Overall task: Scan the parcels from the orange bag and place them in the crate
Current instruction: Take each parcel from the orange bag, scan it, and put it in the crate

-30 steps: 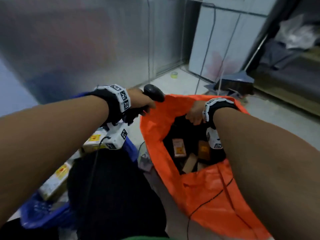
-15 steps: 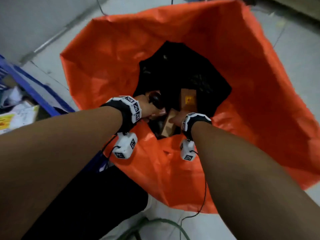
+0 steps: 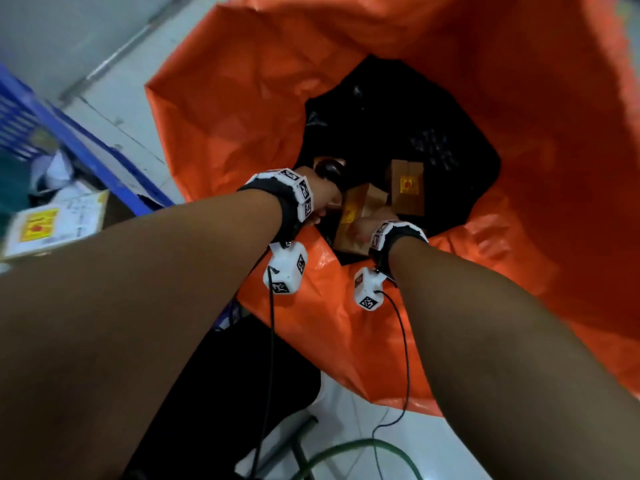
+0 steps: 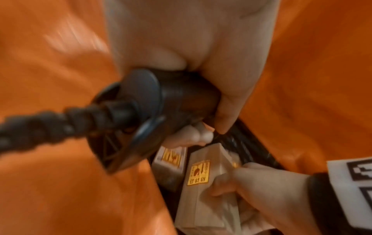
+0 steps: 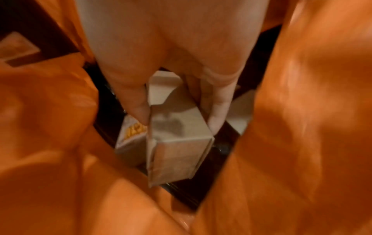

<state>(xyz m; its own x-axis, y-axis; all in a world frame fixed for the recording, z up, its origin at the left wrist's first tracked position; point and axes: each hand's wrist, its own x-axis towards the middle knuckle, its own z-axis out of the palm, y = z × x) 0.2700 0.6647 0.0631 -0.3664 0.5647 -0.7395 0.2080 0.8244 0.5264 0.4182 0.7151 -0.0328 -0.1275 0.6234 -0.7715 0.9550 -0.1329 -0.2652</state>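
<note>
Deep inside the orange bag (image 3: 242, 81), the right hand (image 3: 367, 225) is pinching a brown parcel (image 5: 177, 135) between thumb and fingers (image 5: 218, 114) — the pick-up step — while the left hand (image 3: 323, 199) is gripping the scanner (image 4: 153, 109) just beside it; next, likely lifting it clear for scanning, then over to the blue crate (image 3: 86, 150)

Parcel-sorting room: orange bag (image 3: 242, 81), blue crate (image 3: 86, 147).

Pale tiled floor (image 3: 114, 109). Orange bag (image 3: 242, 98) sits on it, mouth open, taking up most of the head view. Blue crate (image 3: 86, 150) on the floor just left of the bag. Green hose (image 3: 363, 448) and thin black cables (image 3: 407, 368) lie along the near edge.
</note>
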